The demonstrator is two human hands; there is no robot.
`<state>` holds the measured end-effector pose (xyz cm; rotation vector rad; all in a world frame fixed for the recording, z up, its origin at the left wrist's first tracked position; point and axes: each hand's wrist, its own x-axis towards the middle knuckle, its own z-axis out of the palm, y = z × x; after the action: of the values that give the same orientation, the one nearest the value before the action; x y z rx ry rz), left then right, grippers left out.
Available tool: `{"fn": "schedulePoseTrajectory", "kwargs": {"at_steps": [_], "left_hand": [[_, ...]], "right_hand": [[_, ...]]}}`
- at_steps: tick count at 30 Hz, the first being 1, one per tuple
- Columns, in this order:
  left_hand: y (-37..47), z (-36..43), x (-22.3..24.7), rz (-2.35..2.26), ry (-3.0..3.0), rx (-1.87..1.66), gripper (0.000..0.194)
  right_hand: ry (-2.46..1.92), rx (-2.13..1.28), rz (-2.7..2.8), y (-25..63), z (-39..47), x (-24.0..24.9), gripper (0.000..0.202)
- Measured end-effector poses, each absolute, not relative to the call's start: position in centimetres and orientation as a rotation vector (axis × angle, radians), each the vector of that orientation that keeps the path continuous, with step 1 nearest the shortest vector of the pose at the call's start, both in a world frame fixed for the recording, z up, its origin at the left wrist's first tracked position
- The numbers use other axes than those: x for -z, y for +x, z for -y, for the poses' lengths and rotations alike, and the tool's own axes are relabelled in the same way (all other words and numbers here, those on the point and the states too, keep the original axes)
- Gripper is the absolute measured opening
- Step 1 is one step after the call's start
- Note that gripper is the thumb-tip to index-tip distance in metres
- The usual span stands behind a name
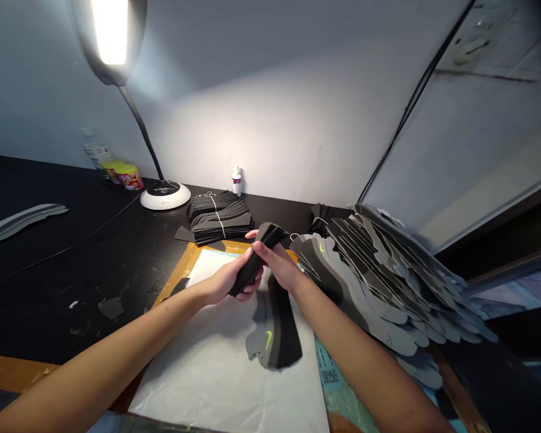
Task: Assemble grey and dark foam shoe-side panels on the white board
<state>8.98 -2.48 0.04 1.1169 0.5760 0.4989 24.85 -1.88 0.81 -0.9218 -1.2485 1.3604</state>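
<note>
Both of my hands grip a thick stack of dark, thin strip-like pieces [253, 264], held tilted above the white sheet. My left hand [229, 278] wraps around its lower left end. My right hand [275, 257] closes on the upper right part, thumb on the stack. Under my hands lies a grey and black shoe upper piece [283, 325] with a yellow-green swoosh, flat on the white sheet [216, 367]. Its upper end is partly hidden by my hands and the stack.
At the back stands a banded bundle of dark pieces [220, 219] beside a small white bottle [237, 180]. A desk lamp [165, 195] is to its left. Many overlapping grey and black upper pieces [388, 282] fan out at right. A dark scrap [111, 308] lies at left.
</note>
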Motion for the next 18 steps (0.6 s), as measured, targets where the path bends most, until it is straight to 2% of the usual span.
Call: {"fn": "schedulePoseTrajectory", "kwargs": {"at_steps": [4, 6, 10, 18], "left_hand": [[9.2, 2.1, 0.7, -0.858, 1.524, -0.922, 0.058], [9.1, 1.9, 0.5, -0.869, 1.589, -1.001, 0.053], [8.8, 1.8, -0.5, -0.89, 1.697, -0.919, 0.045], [8.8, 1.5, -0.1, -0.677, 1.242, -0.83, 0.053]], "right_hand": [[-1.048, -1.161, 1.217, 24.3, 1.7, -0.8, 0.042], [-1.067, -1.054, 1.175, 24.2, 1.6, -0.9, 0.041], [-1.112, -0.976, 1.177, 24.6, 1.5, -1.6, 0.041], [-0.947, -1.285, 1.082, 25.0, 1.4, -2.3, 0.059]]}}
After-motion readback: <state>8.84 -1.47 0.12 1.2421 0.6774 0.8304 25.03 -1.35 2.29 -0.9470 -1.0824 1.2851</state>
